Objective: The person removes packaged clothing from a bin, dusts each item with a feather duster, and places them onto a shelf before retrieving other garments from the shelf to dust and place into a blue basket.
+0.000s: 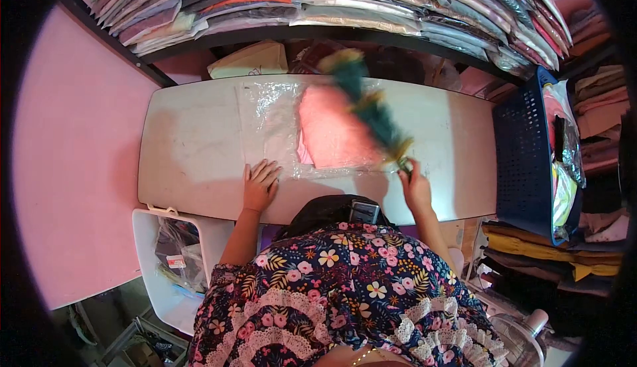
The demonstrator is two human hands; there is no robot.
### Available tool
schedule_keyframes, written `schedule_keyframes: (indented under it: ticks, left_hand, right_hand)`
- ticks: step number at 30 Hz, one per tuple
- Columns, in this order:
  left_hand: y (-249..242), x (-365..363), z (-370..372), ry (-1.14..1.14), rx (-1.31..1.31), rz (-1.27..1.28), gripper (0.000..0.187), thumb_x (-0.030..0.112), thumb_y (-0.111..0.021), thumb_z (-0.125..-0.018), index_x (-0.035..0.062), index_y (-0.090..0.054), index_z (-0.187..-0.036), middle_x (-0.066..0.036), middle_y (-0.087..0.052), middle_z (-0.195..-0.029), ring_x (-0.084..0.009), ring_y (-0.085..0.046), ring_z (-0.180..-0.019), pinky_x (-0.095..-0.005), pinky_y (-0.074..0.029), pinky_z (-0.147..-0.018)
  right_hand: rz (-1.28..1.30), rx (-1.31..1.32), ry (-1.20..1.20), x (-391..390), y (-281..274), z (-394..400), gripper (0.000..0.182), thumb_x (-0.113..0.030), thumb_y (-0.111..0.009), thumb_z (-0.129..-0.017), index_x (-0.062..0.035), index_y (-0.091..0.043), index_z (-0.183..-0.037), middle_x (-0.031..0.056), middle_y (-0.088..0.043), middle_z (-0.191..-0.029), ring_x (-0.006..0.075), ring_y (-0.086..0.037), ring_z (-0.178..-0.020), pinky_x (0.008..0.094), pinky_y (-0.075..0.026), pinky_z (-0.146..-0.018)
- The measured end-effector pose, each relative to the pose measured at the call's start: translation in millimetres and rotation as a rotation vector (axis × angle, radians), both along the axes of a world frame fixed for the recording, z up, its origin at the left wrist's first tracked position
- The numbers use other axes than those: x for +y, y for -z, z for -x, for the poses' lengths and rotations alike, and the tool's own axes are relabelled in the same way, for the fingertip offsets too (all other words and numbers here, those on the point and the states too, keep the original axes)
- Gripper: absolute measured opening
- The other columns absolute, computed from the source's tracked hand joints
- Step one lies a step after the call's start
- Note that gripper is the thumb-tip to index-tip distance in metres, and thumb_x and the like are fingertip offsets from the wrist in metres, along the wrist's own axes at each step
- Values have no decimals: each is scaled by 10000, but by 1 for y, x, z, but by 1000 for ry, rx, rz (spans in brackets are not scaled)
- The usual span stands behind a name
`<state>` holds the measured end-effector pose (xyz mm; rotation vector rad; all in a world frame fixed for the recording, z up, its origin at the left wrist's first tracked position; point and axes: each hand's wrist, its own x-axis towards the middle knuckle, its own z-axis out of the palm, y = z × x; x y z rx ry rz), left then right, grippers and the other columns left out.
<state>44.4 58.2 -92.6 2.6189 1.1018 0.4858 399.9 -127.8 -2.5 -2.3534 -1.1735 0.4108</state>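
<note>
A pink folded garment lies on the white table, with a clear plastic bag spread around it and to its left. My left hand rests flat with fingers stretched at the bag's lower left edge. In my right hand is the handle end of a green and yellow duster, smeared by motion. Its fluffy length slants up and leftward across the garment's right side, and its far tip reaches the table's back edge.
Bagged clothes are stacked on a shelf above the white table. A blue basket of packaged items stands at the right end. At lower left is a white bin holding plastic bags. Folded clothes lie at lower right.
</note>
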Motion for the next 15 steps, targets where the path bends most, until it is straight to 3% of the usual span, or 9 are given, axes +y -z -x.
schedule_keyframes:
  ticks: [2,5,7,10,12,15]
  left_hand:
    - [0,0,2,-5,-18,25,339,174,-558,-835,187,-608,-1170,-10,-527,-1296,-226,-406,-1279,-550,-166,-1088]
    - [-2,0,0,3,-25,20,336,179,-553,-838,187,-609,-1169,-10,-528,-1295,-226,-411,-1275,-548,-167,-1089]
    - [-2,2,-2,4,-25,22,337,180,-553,-838,188,-609,-1170,-10,-530,-1294,-225,-413,-1274,-546,-168,-1089]
    - [-2,4,-4,4,-23,20,338,182,-553,-838,190,-610,-1171,-11,-534,-1289,-224,-416,-1271,-542,-170,-1090]
    - [-2,3,-3,3,-20,18,338,183,-553,-837,191,-610,-1170,-11,-536,-1286,-223,-418,-1270,-540,-173,-1090]
    - [-1,2,-2,-6,-27,9,341,179,-560,-832,191,-611,-1169,-12,-540,-1281,-222,-422,-1267,-536,-180,-1088]
  right_hand:
    - [37,-44,-217,-7,9,9,307,-322,-536,-900,-95,-505,-1105,228,-631,-772,427,-606,-721,508,-469,-611]
    - [170,-93,-206,-13,28,6,281,-324,-527,-904,-63,-528,-1009,235,-623,-753,423,-607,-711,518,-469,-612]
    - [190,-109,79,-11,39,0,273,-310,-527,-905,-38,-528,-932,249,-610,-727,432,-599,-696,524,-458,-598]
    - [8,-11,188,-6,35,-10,275,-304,-533,-903,-29,-531,-906,260,-597,-698,443,-588,-680,527,-443,-582]
    - [-63,31,144,-8,33,-8,269,-302,-541,-899,-33,-535,-894,255,-592,-683,449,-579,-667,521,-434,-573]
    - [119,1,-243,-19,27,2,284,-329,-535,-894,-45,-531,-908,239,-596,-681,443,-583,-664,517,-451,-587]
